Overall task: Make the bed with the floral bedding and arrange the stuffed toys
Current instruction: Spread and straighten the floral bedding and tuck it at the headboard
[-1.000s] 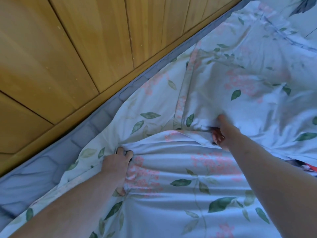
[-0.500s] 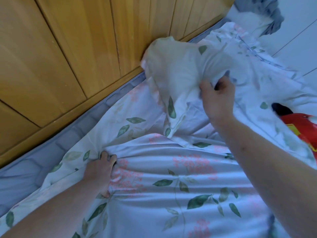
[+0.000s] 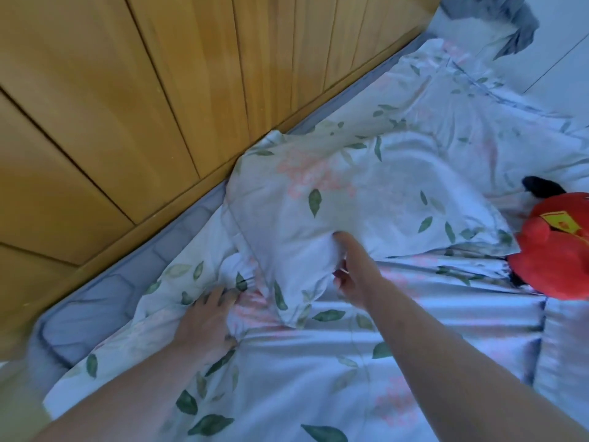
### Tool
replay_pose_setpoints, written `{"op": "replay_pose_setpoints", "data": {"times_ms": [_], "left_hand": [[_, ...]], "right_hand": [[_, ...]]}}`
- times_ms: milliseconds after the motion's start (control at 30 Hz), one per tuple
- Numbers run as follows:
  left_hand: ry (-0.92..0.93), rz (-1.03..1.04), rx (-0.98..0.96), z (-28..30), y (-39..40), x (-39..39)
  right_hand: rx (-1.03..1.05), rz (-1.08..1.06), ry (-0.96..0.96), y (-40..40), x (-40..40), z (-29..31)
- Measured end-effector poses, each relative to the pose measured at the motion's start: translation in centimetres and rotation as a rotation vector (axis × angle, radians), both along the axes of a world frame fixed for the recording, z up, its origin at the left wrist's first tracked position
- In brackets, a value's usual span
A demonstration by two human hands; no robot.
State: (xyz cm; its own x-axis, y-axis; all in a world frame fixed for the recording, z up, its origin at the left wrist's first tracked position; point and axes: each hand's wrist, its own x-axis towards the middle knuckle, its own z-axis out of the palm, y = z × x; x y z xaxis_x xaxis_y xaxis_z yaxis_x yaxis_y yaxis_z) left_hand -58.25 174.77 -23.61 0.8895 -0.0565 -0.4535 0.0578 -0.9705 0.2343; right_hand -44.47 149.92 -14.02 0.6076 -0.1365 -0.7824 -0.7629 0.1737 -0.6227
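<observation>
A floral pillow [image 3: 366, 199] lies flat at the head of the bed, one corner against the wooden headboard. My right hand [image 3: 349, 271] grips its near edge, thumb on top and fingers under the fabric. My left hand [image 3: 207, 317] presses down on the bunched top edge of the floral duvet [image 3: 302, 378], fingers spread over the folds. A red stuffed toy [image 3: 554, 247] with a black tip and a yellow patch lies at the right, beside the pillow and on the duvet's edge.
The wooden headboard [image 3: 143, 106] runs diagonally across the upper left. A strip of grey mattress [image 3: 105, 295] shows between it and the floral sheet. More rumpled floral bedding [image 3: 462, 100] and grey cloth [image 3: 516, 30] lie at the far right, by a pale floor.
My right hand lifted the pillow off the bed, then set it down flat nearer the headboard. The red toy came into view. My left hand stayed on the duvet's top edge.
</observation>
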Motion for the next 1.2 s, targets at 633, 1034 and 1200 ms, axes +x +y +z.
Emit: {"op": "replay_pose_setpoints", "data": {"times_ms": [633, 1034, 1200], "left_hand": [[0.313, 0.936, -0.872, 27.8, 4.2, -5.4], [0.550, 1.037, -1.172, 43.2, -7.6, -26.7], [0.337, 1.136, -1.091, 45.1, -9.7, -30.5]], "right_hand": [[-0.480, 0.151, -0.707, -3.8, -8.5, 29.1], [-0.269, 0.523, -0.748, -6.5, -28.9, 43.1], [-0.259, 0.623, -0.727, -9.5, -33.3, 45.2]]}}
